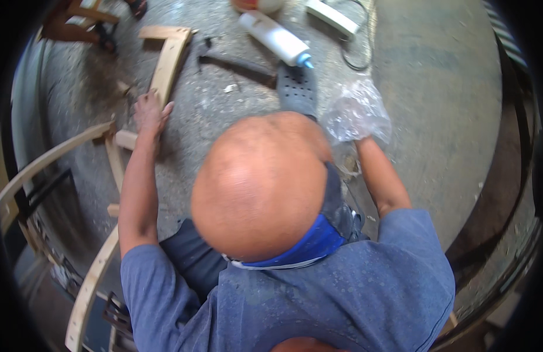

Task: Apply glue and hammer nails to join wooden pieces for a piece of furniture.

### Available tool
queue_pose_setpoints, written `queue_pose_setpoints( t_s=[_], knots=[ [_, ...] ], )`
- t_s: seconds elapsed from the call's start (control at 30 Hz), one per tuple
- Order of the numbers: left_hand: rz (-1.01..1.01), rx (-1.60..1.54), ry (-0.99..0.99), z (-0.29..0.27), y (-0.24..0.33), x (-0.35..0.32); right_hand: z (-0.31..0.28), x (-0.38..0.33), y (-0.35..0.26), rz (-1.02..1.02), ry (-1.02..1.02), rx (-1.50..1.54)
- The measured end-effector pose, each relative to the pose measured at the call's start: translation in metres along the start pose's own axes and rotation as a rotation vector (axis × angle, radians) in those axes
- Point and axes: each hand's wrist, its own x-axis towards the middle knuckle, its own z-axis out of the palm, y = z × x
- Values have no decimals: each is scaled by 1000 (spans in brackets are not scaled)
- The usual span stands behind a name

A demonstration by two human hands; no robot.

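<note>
My left hand (150, 115) rests at the near end of an L-shaped wooden piece (169, 61) on the floor, its thumb spread apart from the fingers. It seems to touch the wood rather than grip it. At the right, my right hand is covered by a crumpled clear plastic bag (358, 111), which it appears to hold; the fingers are blurred behind the plastic. A hammer (239, 66) lies between the wood and my grey clog (297, 91). Just beyond the clog is a white squeeze bottle (274, 38) with a blue tip.
Curved wooden frame parts (54, 155) stand at the left, with another curved strip (91, 287) nearer. A white power strip (333, 17) with a dark cord and a rounded container (257, 4) are at the far side. Another person's foot (105, 38) shows at the upper left. My bent knee (254, 182) fills the middle.
</note>
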Motion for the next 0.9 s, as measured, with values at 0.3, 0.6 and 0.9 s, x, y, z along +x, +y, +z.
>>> queue_pose_setpoints(
  t_s=[0.3, 0.6, 0.9],
  knots=[
    [-140, -113, -109, 10, -11, 5, -60, 13, -40, 230, -430, -153],
    [-63, -161, -157, 8, -17, -3, -43, -4, -15, 203, -300, -44],
    [-15, -296, -108, 15, -23, -12, -59, 14, 78, 247, -143, 297]
  ],
)
